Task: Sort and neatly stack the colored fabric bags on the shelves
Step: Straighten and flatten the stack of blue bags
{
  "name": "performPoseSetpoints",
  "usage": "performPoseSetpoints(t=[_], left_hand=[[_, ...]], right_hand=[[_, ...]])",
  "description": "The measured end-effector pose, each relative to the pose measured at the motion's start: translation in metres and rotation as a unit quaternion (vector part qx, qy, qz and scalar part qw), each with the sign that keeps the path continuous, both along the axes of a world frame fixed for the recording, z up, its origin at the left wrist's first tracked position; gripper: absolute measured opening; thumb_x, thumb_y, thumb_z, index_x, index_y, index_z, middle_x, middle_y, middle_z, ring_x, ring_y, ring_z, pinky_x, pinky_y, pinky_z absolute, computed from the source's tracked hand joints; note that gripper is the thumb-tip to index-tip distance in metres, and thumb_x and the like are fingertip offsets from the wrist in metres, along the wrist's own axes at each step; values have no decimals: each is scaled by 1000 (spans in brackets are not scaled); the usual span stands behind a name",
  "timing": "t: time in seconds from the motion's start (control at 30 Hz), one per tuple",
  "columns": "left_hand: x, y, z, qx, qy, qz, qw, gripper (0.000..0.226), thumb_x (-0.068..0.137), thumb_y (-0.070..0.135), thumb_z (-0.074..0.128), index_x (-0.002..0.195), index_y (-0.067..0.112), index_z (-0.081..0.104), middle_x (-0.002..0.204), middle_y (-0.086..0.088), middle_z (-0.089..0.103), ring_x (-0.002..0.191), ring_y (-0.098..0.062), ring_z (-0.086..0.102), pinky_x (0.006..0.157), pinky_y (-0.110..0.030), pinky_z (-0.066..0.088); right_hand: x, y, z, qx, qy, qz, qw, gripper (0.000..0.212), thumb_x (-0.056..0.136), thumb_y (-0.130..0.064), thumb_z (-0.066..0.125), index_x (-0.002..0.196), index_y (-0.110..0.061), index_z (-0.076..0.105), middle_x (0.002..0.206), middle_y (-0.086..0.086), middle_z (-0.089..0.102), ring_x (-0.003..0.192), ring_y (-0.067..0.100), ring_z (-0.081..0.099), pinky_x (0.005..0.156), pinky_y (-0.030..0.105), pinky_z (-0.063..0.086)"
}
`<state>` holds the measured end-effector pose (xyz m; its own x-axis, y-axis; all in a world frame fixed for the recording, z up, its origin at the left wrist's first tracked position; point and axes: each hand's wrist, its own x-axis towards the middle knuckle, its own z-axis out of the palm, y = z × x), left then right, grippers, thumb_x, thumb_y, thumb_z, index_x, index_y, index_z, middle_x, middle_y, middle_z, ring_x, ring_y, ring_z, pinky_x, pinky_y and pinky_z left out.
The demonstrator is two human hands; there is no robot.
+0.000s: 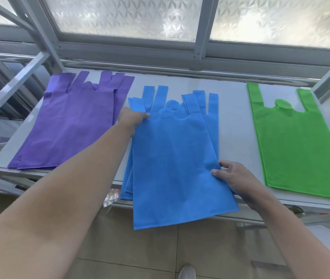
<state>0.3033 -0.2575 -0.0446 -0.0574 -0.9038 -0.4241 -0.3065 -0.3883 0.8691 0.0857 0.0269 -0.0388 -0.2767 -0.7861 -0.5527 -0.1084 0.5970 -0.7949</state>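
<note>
Now the colors are lying sorted. Left grip (132, 118) and right grip (238, 179) are pinching the top blue bag (176, 158), needing straightening.

Likely a stockroom or shop back room. I face a grey metal shelf board (234, 121) in an open steel rack frame (45, 37). On the board lie flat piles of purple bags (71, 121), blue bags (172, 158) and green bags (293, 146). Behind the board is a patterned frosted window (119, 15). Below the board are beige floor tiles (210, 248).
</note>
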Motion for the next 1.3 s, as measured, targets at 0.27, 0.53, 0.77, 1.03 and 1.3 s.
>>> performPoseSetpoints(t=[0.27,0.53,0.77,1.03,1.3], left_hand=[[13,-20,-21,-14,59,37,997,18,89,30,69,95,13,65,89,-7,66,80,-25,68,69,-41,56],[57,101,-6,-24,18,-105,994,43,97,4,63,131,28,51,105,-2,75,87,-18,74,68,-34,58],[30,79,15,-134,76,-122,981,71,96,-5,52,149,41,46,121,-3,70,101,-18,71,84,-36,60],[-1,60,-7,-122,-67,-146,979,69,94,3,52,155,33,40,126,0,63,84,-16,65,64,-29,55],[-4,66,-16,-206,-178,-186,944,73,92,13,63,158,26,34,126,-2,53,102,-19,57,83,-26,41]], right_hand=[[-1,7,-2,-14,-44,-20,999,20,104,-16,58,119,-20,71,107,2,80,98,22,78,85,40,59],[1,-7,-5,-39,19,-43,998,14,101,-28,62,111,-21,70,98,0,81,89,22,78,88,49,61],[4,-22,2,-149,129,-100,975,32,102,-18,58,133,-23,62,91,23,74,86,45,70,74,55,59],[7,-3,-19,-74,117,-154,978,21,100,-18,59,118,-27,64,90,-9,80,89,20,75,88,49,59],[2,-13,-16,-53,71,-160,983,29,99,-10,57,127,-19,61,94,-11,79,88,17,77,90,48,60]])
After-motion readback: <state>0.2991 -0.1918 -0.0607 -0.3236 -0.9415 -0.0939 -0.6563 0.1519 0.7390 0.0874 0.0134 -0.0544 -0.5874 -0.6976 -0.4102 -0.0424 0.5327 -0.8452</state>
